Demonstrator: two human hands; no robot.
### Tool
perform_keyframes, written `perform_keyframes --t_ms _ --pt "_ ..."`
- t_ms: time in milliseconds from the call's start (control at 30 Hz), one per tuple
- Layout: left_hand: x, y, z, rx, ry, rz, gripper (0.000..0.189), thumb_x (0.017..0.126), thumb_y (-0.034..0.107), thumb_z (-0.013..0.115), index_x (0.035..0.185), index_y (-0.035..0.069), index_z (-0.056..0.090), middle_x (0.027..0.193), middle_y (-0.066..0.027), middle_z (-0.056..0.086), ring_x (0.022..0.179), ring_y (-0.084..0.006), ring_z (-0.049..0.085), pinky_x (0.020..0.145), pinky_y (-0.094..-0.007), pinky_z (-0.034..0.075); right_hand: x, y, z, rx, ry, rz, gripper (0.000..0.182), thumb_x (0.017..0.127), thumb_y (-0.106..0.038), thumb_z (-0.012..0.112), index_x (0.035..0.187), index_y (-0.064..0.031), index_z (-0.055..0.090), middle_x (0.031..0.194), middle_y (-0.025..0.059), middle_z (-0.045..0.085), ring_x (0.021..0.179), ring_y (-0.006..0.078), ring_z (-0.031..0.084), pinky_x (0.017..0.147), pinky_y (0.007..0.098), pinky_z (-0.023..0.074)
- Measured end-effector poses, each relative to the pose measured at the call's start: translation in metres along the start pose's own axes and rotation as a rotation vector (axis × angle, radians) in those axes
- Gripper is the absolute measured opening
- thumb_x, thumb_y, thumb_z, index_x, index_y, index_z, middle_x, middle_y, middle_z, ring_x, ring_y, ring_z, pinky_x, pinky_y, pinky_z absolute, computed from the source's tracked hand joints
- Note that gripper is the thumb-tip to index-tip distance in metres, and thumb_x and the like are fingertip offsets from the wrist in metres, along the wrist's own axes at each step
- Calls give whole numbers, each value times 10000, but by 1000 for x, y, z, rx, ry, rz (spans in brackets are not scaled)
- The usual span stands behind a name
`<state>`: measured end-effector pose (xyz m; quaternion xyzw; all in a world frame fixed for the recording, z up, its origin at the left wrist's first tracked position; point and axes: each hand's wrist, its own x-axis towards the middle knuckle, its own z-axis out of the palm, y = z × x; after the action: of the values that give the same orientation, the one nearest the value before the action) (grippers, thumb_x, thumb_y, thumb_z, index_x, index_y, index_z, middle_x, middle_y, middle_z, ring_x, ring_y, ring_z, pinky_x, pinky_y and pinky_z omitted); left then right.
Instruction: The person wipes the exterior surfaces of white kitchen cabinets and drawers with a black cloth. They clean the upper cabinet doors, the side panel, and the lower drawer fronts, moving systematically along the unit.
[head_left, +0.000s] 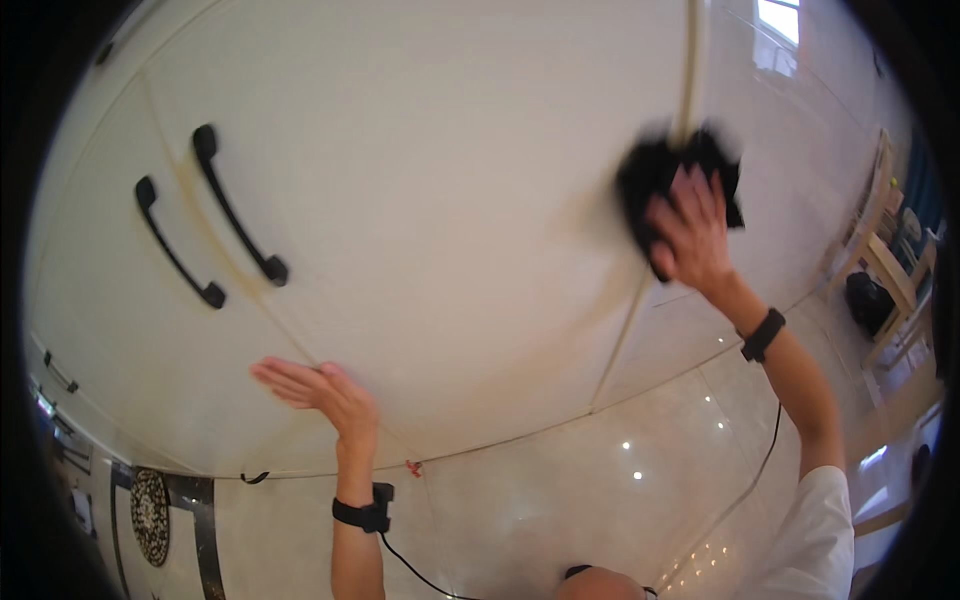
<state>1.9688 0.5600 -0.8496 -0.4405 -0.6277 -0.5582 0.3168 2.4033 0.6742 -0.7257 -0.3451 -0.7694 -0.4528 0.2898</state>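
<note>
My right hand (694, 232) is spread over a black cloth (649, 187), pressing it against the right edge of a white cabinet door (450, 187), by a pale vertical seam. The cloth is blurred. My left hand (330, 390) holds nothing; its fingers point left, near the lower part of the doors beside the seam between them. Whether it touches the surface I cannot tell. Above and left of it are two black door handles, one on each side of that seam: the longer handle (236, 214) and the shorter handle (176, 247). Black bands with cables are on both wrists.
Glossy tiled floor (525, 495) lies below the doors. A wooden chair-like frame (889, 270) and a black bag (868, 302) are at the right. A thin cable (765, 454) trails from my right wrist. A round patterned piece (151, 517) is at the lower left.
</note>
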Motion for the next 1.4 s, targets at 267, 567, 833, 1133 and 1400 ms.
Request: perform_keyframes --t_ms 267,567,833,1133,1400 --pt "-1 6 11 33 -6 29 692 1005 436 219 1474 -33 22 1541 -239 -39 1430 -373 -29 1124 -495 -13 -128 -118 109 161 360 348 523 822 -299 469 1218 44 447 1440 338 215 1326 556 180 1031 734 124" --pt "10 -7 -42 -86 -405 56 713 999 478 198 1477 -23 30 1542 -234 -60 1432 -365 -49 1135 -459 -22 -225 -365 174 1448 313 2629 716 966 -535 211 1490 -70 63 1564 112 61 1422 338 116 1154 466 81" --pt "1 -4 -3 -72 -179 -51 782 980 525 221 1462 -40 -21 1529 -244 -121 1421 -376 -110 1119 -498 -52 -63 -399 85 3237 -39 2455 694 915 -512 342 1455 -85 256 1523 151 219 1389 390 197 1084 661 124" --pt "20 6 -30 -203 -60 -123 629 999 401 295 1396 -72 175 1476 -250 133 1367 -374 132 1103 -502 95 -37 -315 42 1807 249 2237 643 961 -423 292 1469 -38 209 1535 173 171 1410 379 148 1098 615 87" --pt "40 -3 -46 -165 -65 19 590 970 304 332 1395 -82 198 1469 -268 172 1360 -416 161 1086 -521 113 118 -89 -25 162 372 212 652 700 -151 475 1351 -177 502 1487 154 326 1390 389 232 1110 597 66"
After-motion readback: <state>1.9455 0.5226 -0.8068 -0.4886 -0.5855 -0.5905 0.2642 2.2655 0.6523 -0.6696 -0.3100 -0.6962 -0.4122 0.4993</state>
